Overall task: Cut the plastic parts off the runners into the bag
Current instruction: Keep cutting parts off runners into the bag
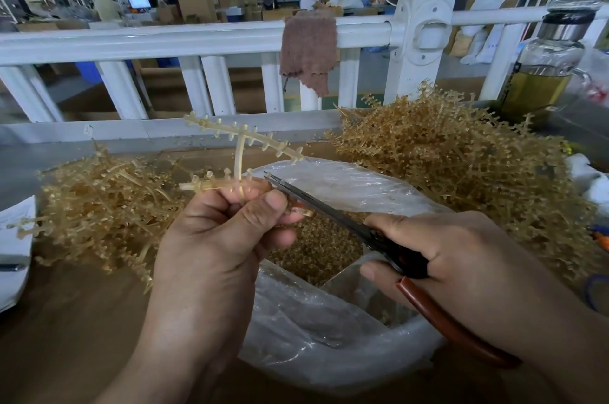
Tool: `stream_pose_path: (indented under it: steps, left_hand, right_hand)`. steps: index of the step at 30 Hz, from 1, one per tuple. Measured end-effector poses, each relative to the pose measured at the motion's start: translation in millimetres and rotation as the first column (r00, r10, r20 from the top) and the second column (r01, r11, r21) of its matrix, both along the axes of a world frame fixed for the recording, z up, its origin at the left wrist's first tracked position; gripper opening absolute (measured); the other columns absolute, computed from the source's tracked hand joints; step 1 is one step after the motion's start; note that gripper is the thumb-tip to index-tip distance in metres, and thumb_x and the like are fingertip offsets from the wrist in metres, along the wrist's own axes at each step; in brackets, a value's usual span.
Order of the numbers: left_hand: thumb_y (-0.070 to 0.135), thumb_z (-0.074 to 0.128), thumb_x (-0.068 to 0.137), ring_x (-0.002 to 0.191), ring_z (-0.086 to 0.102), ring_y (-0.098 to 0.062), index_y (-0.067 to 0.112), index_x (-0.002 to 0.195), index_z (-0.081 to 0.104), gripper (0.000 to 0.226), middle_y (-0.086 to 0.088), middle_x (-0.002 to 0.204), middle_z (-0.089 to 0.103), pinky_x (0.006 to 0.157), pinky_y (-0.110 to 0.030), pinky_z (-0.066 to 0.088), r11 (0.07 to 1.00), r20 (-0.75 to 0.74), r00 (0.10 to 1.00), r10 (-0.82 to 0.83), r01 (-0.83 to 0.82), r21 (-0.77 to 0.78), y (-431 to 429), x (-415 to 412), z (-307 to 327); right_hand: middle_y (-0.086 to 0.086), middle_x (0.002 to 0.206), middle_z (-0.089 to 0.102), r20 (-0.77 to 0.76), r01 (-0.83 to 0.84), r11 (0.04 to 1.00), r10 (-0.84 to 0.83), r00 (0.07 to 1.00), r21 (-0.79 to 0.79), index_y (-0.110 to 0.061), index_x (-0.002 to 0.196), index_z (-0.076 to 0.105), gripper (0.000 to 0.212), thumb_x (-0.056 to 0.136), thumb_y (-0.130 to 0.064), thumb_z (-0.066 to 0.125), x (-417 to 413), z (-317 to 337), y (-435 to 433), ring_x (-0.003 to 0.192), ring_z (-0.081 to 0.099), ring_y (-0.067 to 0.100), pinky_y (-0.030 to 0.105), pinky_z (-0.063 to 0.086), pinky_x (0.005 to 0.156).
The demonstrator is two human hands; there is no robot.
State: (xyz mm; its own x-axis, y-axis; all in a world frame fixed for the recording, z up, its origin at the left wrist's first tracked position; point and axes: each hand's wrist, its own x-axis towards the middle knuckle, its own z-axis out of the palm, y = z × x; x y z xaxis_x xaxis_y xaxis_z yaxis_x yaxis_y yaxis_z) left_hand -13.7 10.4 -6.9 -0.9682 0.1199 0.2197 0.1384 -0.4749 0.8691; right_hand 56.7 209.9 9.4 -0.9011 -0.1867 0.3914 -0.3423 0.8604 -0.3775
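My left hand (227, 232) grips a pale tan plastic runner (242, 143) by its lower bar, holding it above the clear plastic bag (329, 331). Small parts stick out along the runner's upper bar and along the bar in my fingers. My right hand (461, 258) holds scissors (316, 206) with brown handles; the blade tips point at the runner beside my left fingers. Several cut amber parts (316, 248) lie inside the bag.
A heap of tan runners (99, 212) lies at the left and a larger heap (461, 166) at the right. A white railing (197, 38) with a brown cloth (308, 51) runs behind. A glass jug (543, 74) of yellow liquid stands at the far right.
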Motion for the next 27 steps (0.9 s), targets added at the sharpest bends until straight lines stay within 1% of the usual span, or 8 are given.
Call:
stream_pose_path:
  steps: [5, 7, 10, 13, 16, 18, 21, 27]
  left_hand:
    - [0.017, 0.088, 0.054, 0.068, 0.073, -0.016, 0.021, 0.07, 0.07, 0.024, -0.003, 0.07, 0.069, 0.056, -0.02, 0.055, 1.0, -0.009, 1.0, -0.011, 0.011, 0.003, 0.2, 0.5, 1.0]
    - [0.014, 0.091, 0.055, 0.068, 0.073, -0.016, 0.022, 0.069, 0.07, 0.026, -0.003, 0.07, 0.069, 0.056, -0.02, 0.055, 1.0, -0.012, 1.0, -0.009, 0.009, -0.003, 0.1, 0.5, 1.1]
    - [0.019, 0.088, 0.056, 0.068, 0.073, -0.017, 0.02, 0.072, 0.07, 0.024, -0.004, 0.07, 0.07, 0.056, -0.02, 0.055, 1.0, -0.003, 1.0, -0.013, 0.013, 0.008, -0.6, 0.5, 1.4]
    - [0.013, 0.092, 0.054, 0.068, 0.073, -0.016, 0.017, 0.074, 0.069, 0.031, -0.005, 0.07, 0.07, 0.055, -0.02, 0.055, 1.0, 0.002, 1.0, -0.004, 0.004, -0.008, -0.7, 0.6, 1.4]
    - [0.016, 0.089, 0.055, 0.067, 0.073, -0.017, 0.018, 0.074, 0.069, 0.027, -0.005, 0.07, 0.07, 0.055, -0.02, 0.055, 1.0, 0.002, 1.0, -0.006, 0.006, 0.0, -0.7, 0.8, 1.8]
    - [0.019, 0.086, 0.059, 0.068, 0.073, -0.017, 0.013, 0.08, 0.066, 0.029, -0.007, 0.073, 0.07, 0.055, -0.02, 0.054, 1.0, 0.007, 1.0, -0.007, 0.007, -0.002, -1.8, -0.1, 1.1]
    - [0.015, 0.09, 0.06, 0.07, 0.073, -0.018, 0.009, 0.085, 0.065, 0.036, -0.011, 0.076, 0.071, 0.055, -0.02, 0.054, 1.0, 0.012, 1.0, -0.008, 0.008, -0.016, -2.9, -1.3, -0.3]
    - [0.022, 0.085, 0.06, 0.069, 0.074, -0.018, 0.022, 0.071, 0.073, 0.016, -0.009, 0.073, 0.073, 0.054, -0.02, 0.054, 1.0, -0.011, 1.0, -0.016, 0.016, -0.025, -3.5, -2.5, -1.3]
  right_hand:
    - [-0.02, 0.059, 0.056, 0.005, 0.008, 1.0, -0.008, 1.0, -0.01, -0.026, 0.108, 0.072, 0.039, 0.082, -0.051, 0.058, 0.3, -0.1, 0.4, 0.059, 0.057, -0.003, 0.005, 0.038, 0.051]
    - [-0.018, 0.058, 0.055, 0.008, 0.011, 1.0, -0.011, 1.0, -0.011, -0.026, 0.106, 0.071, 0.038, 0.082, -0.052, 0.057, -0.2, -0.5, 0.7, 0.059, 0.057, -0.002, 0.007, 0.038, 0.051]
    - [-0.02, 0.058, 0.054, -0.004, 0.008, 1.0, -0.008, 1.0, 0.002, -0.027, 0.109, 0.072, 0.04, 0.082, -0.052, 0.056, -1.0, -0.3, 0.3, 0.059, 0.057, -0.001, 0.008, 0.039, 0.052]
    - [-0.021, 0.06, 0.055, -0.013, 0.002, 1.0, -0.002, 1.0, 0.017, -0.025, 0.114, 0.071, 0.044, 0.082, -0.051, 0.058, -0.4, 0.5, 0.4, 0.06, 0.057, -0.001, 0.006, 0.039, 0.053]
    - [-0.021, 0.06, 0.055, -0.011, -0.005, 1.0, 0.006, 1.0, 0.022, -0.024, 0.113, 0.072, 0.042, 0.085, -0.053, 0.057, 0.0, 0.6, 0.6, 0.06, 0.056, -0.001, 0.008, 0.04, 0.054]
    - [-0.023, 0.059, 0.052, -0.014, -0.002, 1.0, 0.003, 1.0, 0.015, -0.024, 0.112, 0.072, 0.039, 0.086, -0.051, 0.061, -0.2, 0.4, 0.5, 0.061, 0.056, -0.002, 0.006, 0.039, 0.055]
    - [-0.024, 0.057, 0.048, 0.002, -0.003, 1.0, 0.003, 1.0, 0.016, -0.024, 0.113, 0.071, 0.038, 0.085, -0.048, 0.063, 0.2, 1.4, -0.1, 0.061, 0.055, -0.004, 0.002, 0.035, 0.053]
    - [-0.021, 0.056, 0.049, 0.01, 0.007, 0.999, -0.007, 1.0, 0.038, -0.024, 0.109, 0.072, 0.041, 0.083, -0.05, 0.056, 1.0, 0.4, 0.3, 0.06, 0.056, 0.0, 0.007, 0.037, 0.051]
